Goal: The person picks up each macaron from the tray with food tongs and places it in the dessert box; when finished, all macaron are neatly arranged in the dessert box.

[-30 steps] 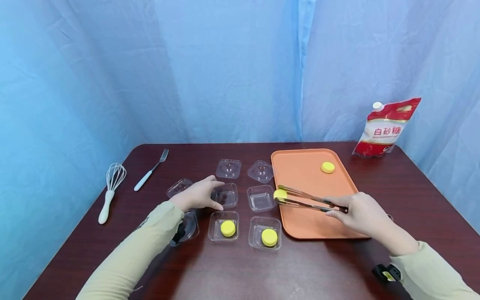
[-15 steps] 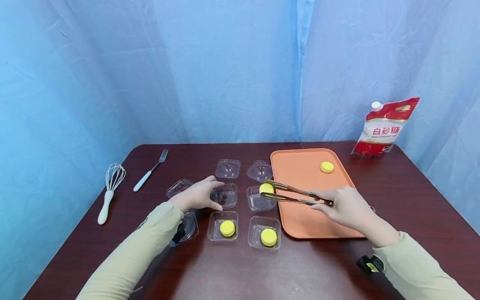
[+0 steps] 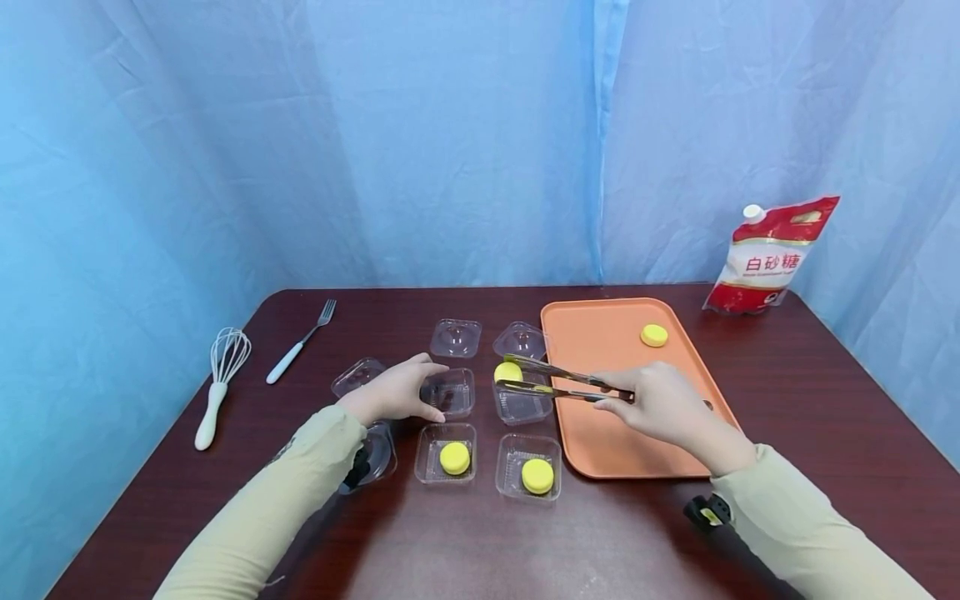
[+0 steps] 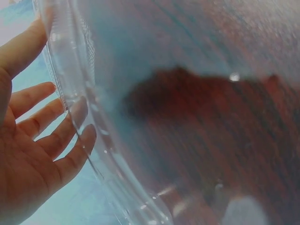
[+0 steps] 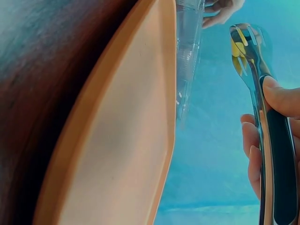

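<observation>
My right hand [image 3: 667,408] grips metal tongs [image 3: 570,393] with dark handle pads, also large in the right wrist view. Their tips pinch a yellow macaron [image 3: 507,372], held above the far left part of a clear plastic box [image 3: 522,407]. My left hand [image 3: 399,388] reaches over the table with thumb and fingers spread at the left side of another clear box [image 3: 454,393]; whether it touches that box is unclear. In the left wrist view its fingers [image 4: 70,164] look extended behind clear plastic. Nearer boxes hold one macaron [image 3: 454,457] and another macaron [image 3: 537,476].
An orange tray [image 3: 600,333] with a macaron [image 3: 654,335] lies on the right. Clear lids [image 3: 456,337] lie behind the boxes and around my left forearm. A whisk [image 3: 222,383] and fork [image 3: 303,340] lie left; a sugar pouch [image 3: 772,258] stands at the back right.
My right hand has carried the tongs and macaron leftward, from the tray's left edge to above the right-hand empty box. The left hand has stayed in place.
</observation>
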Demonstrator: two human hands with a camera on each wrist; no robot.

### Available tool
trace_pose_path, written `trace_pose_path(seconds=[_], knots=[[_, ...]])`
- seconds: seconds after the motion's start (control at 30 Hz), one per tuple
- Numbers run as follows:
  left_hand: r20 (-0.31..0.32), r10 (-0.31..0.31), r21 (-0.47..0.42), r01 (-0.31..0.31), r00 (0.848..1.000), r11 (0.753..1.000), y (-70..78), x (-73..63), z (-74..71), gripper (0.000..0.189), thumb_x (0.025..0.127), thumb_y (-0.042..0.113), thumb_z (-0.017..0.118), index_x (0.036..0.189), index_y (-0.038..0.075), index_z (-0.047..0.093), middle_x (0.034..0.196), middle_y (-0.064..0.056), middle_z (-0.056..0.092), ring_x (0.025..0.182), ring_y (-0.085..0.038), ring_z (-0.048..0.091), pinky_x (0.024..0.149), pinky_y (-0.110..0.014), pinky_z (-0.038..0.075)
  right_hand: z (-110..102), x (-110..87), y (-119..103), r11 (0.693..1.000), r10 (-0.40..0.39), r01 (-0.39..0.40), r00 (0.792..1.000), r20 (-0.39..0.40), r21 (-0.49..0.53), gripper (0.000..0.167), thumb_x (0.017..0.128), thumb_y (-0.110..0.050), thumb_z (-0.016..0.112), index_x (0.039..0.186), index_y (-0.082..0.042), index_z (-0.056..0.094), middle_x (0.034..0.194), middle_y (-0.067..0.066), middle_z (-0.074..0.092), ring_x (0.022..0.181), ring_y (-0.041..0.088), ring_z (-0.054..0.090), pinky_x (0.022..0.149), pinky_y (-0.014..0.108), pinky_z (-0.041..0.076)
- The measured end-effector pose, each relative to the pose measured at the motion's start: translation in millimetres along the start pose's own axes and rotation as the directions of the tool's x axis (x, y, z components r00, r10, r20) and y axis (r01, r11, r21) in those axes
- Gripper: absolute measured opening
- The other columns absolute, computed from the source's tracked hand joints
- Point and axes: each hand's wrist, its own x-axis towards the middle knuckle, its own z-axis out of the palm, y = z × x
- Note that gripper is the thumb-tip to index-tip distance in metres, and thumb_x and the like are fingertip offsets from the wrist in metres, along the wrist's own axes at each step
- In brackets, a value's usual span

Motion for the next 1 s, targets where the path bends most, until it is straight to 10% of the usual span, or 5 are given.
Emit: trace_pose_path(seconds=[1.0], knots=[[-0.015,0.014,-0.008,-0.014,1.0,1.0,-0.3,-0.2,-1.6,0.077,0.071,0.033,0.083,0.135,0.005,0.05,0.124,-0.01,0.054,0.11,-0.022,0.055,0.098,-0.043,0.045,28.9,30.1,-23.4,0.991,-0.129,0.13,0.992,0.004,-0.018,0.034,0.078,-0.02,0.077,0.108,-0.005,0.072,0.068,0.003,0.07,0.045,-0.002,0.035,0.043,0.02,0.029]])
